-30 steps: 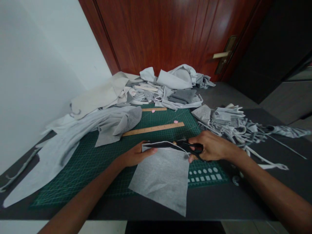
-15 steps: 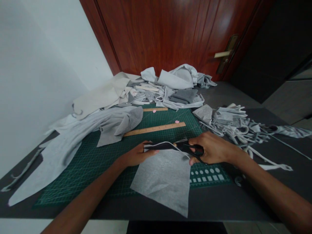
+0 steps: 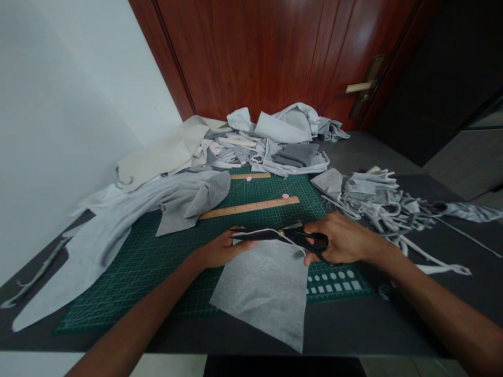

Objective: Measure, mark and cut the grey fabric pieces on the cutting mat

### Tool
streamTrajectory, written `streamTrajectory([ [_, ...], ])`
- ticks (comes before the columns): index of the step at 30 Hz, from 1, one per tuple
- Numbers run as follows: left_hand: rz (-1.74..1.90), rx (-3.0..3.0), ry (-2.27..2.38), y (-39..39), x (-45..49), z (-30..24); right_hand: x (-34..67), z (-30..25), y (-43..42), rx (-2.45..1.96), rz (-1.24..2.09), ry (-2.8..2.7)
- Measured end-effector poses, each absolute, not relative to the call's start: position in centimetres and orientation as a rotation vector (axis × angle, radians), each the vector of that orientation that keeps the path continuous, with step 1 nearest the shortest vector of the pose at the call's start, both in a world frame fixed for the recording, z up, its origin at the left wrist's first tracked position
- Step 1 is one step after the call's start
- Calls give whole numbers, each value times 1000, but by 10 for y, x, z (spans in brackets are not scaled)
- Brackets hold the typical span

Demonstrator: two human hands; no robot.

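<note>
Scissors, handles partly hidden, grey cloth

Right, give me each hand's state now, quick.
Left hand: closed, pinching the grey cloth near its upper edge.
Right hand: closed, holding the black scissors.

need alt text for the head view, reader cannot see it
A person's right hand holds black scissors at the top edge of a gray cloth piece, which the left hand grips, partly over a green cutting mat. Two wooden rulers and piles of gray fabric lie beyond.
</note>
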State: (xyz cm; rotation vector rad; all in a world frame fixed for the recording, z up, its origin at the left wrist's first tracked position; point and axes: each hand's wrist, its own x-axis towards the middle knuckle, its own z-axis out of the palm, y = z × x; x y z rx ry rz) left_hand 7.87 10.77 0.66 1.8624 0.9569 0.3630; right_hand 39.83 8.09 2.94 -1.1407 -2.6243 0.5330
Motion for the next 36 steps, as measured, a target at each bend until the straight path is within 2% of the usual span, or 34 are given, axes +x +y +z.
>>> streamTrajectory([
  [36,323,1876,1033,105,74,8,400,26,83,-1081,547,-2591],
])
